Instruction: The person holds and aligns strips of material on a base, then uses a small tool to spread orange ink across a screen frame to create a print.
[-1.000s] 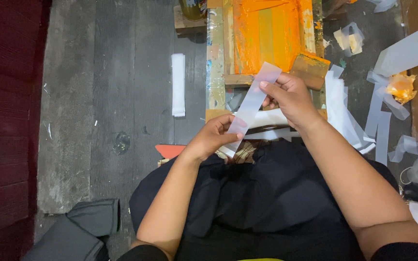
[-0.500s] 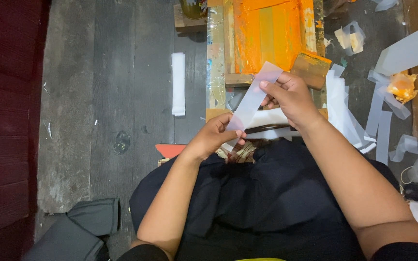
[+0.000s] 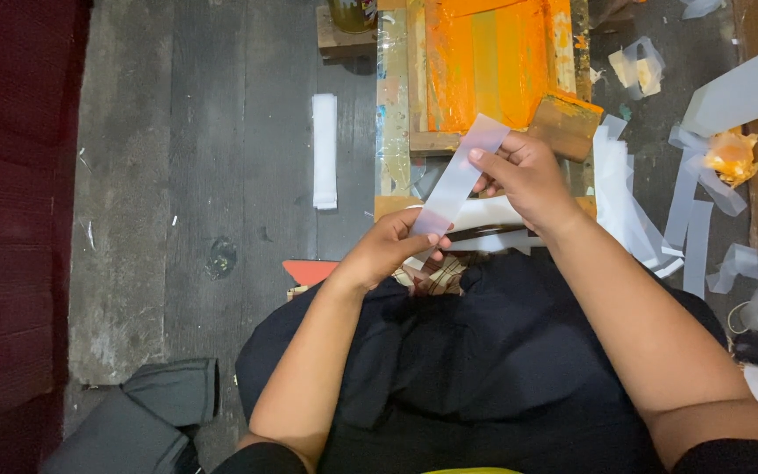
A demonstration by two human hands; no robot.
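Both of my hands hold a long, pale translucent strip (image 3: 458,175) that slants from lower left to upper right above my lap. My left hand (image 3: 392,250) pinches its lower end. My right hand (image 3: 528,175) grips the upper end with the fingers curled around it. Just beyond the strip lies a wooden screen-printing frame (image 3: 394,105) covered in orange ink, with a wooden block (image 3: 566,125) resting at its near right corner. My lap is covered by dark cloth (image 3: 502,351).
A white strip (image 3: 324,151) lies on the grey plank floor to the left. Several loose pale strips (image 3: 690,219) pile up at the right near a white box (image 3: 739,88) and cardboard. A dark red surface (image 3: 10,219) runs along the left. A grey bag (image 3: 133,421) sits bottom left.
The strip stays held in both hands; they have shifted only slightly, with my fingers adjusting at its ends.
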